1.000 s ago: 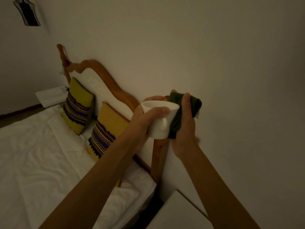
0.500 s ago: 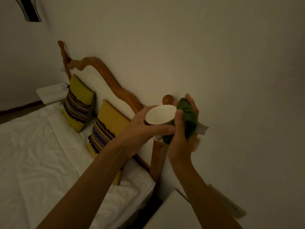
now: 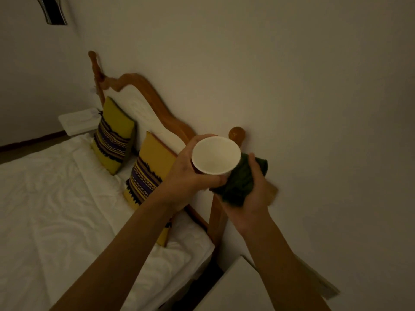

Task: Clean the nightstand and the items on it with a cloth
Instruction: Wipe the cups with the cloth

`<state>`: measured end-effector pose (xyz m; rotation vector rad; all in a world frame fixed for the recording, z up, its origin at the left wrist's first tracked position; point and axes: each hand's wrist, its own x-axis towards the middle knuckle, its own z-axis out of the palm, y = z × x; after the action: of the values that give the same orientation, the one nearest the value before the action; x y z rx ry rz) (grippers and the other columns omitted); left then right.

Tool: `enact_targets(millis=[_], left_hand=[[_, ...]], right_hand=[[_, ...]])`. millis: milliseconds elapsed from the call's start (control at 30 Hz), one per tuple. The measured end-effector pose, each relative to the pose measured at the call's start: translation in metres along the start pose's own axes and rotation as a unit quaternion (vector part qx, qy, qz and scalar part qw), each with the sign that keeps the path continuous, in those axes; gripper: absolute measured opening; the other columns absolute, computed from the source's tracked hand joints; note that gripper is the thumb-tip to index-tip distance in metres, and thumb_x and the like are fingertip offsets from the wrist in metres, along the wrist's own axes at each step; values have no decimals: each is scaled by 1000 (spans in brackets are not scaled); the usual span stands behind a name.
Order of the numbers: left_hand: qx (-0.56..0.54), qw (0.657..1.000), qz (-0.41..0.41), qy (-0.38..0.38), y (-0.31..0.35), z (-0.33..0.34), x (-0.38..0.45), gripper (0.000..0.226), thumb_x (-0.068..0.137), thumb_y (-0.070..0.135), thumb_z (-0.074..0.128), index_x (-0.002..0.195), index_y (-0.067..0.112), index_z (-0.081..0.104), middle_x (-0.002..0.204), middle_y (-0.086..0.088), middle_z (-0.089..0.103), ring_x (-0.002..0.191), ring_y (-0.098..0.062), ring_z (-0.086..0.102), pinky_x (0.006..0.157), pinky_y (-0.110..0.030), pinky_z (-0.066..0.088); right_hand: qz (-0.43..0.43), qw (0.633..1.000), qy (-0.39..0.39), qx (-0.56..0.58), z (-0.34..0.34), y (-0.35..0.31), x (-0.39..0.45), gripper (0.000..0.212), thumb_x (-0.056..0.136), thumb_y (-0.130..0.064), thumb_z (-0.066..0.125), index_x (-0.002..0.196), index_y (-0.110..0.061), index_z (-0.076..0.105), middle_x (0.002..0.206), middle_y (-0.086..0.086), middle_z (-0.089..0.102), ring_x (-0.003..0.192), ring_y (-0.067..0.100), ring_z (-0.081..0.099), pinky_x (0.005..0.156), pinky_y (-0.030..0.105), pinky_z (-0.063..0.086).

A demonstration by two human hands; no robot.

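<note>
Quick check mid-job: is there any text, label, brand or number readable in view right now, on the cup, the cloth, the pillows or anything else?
None readable.
White cup, held in the left hand: plain, no print on the visible inside or rim.
Dark green cloth, in the right hand: no tag or lettering visible.
Yellow pillows: woven striped pattern only, no words.
Dark wall object, top left: too dim and cropped to tell.

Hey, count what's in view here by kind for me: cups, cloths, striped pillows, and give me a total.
White cup: 1
Dark green cloth: 1
Yellow striped pillows: 2
Total: 4
</note>
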<state>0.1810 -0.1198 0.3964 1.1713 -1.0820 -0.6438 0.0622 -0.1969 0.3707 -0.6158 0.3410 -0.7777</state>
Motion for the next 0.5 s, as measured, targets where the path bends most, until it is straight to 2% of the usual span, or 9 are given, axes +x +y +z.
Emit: enact_targets(millis=[67,133,200,300,333,400,500], left_hand=[[-57,997,-22,57,-5,2,-2,87,52,12,85,133,16,52,119,7,64,113,-12,61,82,-26,54],[-101,990,-30,98,-11,3,-2,91,50,18,84,134,14,51,121,-1,62,116,-21,59,85,-31,53],[-149,982,-41,114,-13,4,-1,92,51,18,83,136,12,50,123,-7,60,117,-27,57,84,-33,54],[-251,960,-68,105,-12,4,-1,86,55,14,79,136,6,51,117,-11,60,114,-31,56,82,-35,56],[-274,954,-74,98,-11,5,-1,81,57,14,77,134,5,52,115,-12,59,113,-32,55,82,-35,56],[-314,943,-77,82,-10,7,-2,72,63,12,73,131,3,54,113,-13,58,111,-32,55,83,-36,55],[-377,919,-91,67,-8,14,-1,68,67,12,71,131,2,53,109,-13,63,104,-28,63,84,-36,58]], right_hand=[[34,999,-1,27,-2,0,-4,49,96,-52,53,124,-16,72,121,18,71,101,31,74,79,44,61],[42,999,3,26,-6,1,-6,51,97,-52,51,126,-14,70,118,20,71,99,32,73,81,47,61],[36,999,15,8,-10,5,-8,46,97,-50,51,119,-16,73,120,21,71,105,35,70,92,53,57],[26,998,32,-42,-13,13,-17,36,83,-48,64,101,-22,81,117,16,73,111,34,68,104,56,48],[25,997,41,-58,-13,14,-18,37,79,-47,68,102,-22,80,115,15,74,111,34,68,104,56,49],[15,994,69,-78,-13,11,-18,46,77,-43,69,116,-18,72,121,21,70,115,38,66,103,56,50],[-6,983,107,-151,-7,15,-19,48,87,-40,68,128,-14,64,125,22,68,116,38,65,102,58,51]])
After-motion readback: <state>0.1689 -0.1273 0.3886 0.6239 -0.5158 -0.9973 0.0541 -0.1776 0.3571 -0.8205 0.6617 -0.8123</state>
